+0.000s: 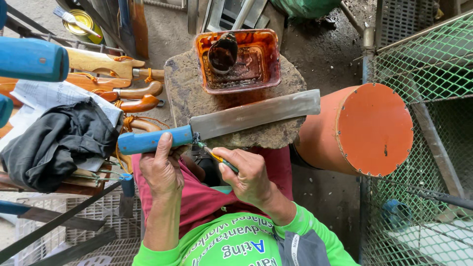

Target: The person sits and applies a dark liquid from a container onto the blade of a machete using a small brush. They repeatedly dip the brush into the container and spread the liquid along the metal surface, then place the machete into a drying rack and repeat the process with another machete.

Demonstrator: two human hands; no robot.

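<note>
View from above, looking down at our own two hands. Our left hand [160, 170] wraps around the blue handle [152, 140] of a large knife [219, 123], its grip narrow and closed on the handle with the thumb lying up across it. The broad grey blade [256, 114] runs to the right and slightly upward, lying flat on a rough stone block [185, 91] that serves as our tabletop, and its squared tip reaches just past the block's right edge. Our right hand [249, 175] holds a thin brush [221, 160] with a yellow and green shaft, the grip pinched tight around it; the tip of the brush touches the knife just where blade and handle meet. On the far side of the block stands a rectangular orange tray [266, 59] stained with dark brown liquid, with a dark rounded object [222, 53] resting inside it. To the right of the block, an orange cylinder [367, 129] lies on its side beside green wire mesh [428, 64]. To the left we see a row of wooden handles [123, 88], another blue handle [32, 59], and a dark cloth [56, 143] heaped over papers. A tin with a brush across it [84, 22] stands at the upper left.
</note>
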